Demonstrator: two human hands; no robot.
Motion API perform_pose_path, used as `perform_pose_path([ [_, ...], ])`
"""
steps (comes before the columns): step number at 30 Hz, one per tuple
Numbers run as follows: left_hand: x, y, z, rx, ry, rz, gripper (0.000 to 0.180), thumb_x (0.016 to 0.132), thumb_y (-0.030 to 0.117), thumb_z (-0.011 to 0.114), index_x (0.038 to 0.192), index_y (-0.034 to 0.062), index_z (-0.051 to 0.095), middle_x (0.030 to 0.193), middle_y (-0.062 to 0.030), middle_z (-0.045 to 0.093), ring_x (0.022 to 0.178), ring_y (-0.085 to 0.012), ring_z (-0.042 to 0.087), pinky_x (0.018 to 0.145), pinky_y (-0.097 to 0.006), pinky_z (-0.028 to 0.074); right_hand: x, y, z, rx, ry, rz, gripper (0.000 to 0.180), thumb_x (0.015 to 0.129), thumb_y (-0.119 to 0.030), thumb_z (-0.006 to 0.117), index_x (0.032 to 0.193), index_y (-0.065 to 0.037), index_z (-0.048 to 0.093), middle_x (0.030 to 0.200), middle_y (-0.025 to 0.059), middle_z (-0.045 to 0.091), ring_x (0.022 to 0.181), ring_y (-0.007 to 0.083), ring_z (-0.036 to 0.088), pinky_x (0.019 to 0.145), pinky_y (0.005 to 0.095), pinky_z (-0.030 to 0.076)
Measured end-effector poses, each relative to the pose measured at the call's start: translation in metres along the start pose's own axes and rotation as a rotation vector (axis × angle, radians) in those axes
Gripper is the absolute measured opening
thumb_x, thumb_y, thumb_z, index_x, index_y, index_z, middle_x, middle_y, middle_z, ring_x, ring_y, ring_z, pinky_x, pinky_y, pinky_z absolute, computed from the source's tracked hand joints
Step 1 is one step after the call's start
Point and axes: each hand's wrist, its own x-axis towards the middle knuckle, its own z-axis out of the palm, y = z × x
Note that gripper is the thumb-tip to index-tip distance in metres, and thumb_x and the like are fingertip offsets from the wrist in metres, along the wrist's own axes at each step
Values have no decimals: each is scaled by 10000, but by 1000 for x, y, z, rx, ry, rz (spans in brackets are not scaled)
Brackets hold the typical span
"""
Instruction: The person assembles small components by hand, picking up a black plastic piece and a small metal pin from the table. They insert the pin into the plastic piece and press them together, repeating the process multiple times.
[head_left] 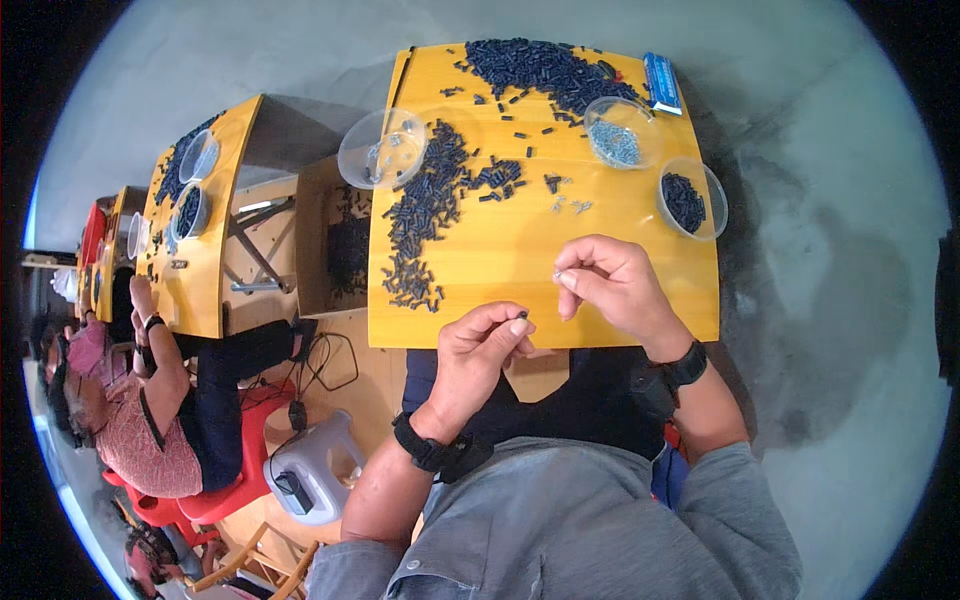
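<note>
Over the near edge of the yellow table [480, 320], my left hand [478, 345] pinches a small black cylindrical piece [522, 315] between thumb and fingertips. To its right and slightly farther off, my right hand [610, 285] is closed on a tiny silvery part [558, 276], too small to make out fully; it looks like a screw. The two hands are apart. Beyond the right hand lie a few loose silvery screws [575, 206]. A long heap of black pieces [425, 205] spreads over the table's left side.
Clear plastic tubs hold small silvery parts [614, 143], black pieces [684, 203] and a few bits at left [392, 155]. A bigger black pile [550, 72] and a blue box [662, 82] are at the back. A cardboard box [335, 240] and another person [160, 430] are at left.
</note>
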Motion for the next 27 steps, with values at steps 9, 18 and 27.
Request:
perform_pose_path([
  [9,-8,4,0,-62,-90,89,120,896,29,564,995,-14,615,841,-77,658,709,-139,628,667,-280,533,-15,-22,17,-186,-197,-177,98,855,39,495,913,35,573,769,81,566,597,132,615,534,251,485],
  [18,-8,1,-3,-21,-106,124,118,888,34,583,984,-22,623,825,-67,657,703,-132,626,661,-266,529,-13,-30,26,-327,-266,-176,96,837,49,478,876,17,560,730,90,522,550,144,587,496,275,465],
  [27,-7,1,-4,-29,-75,91,115,869,23,618,974,-14,647,819,-23,645,677,-73,575,617,-207,493,-7,-31,25,-453,-302,-281,71,796,33,517,842,5,562,704,131,508,608,266,555,543,361,439],
])
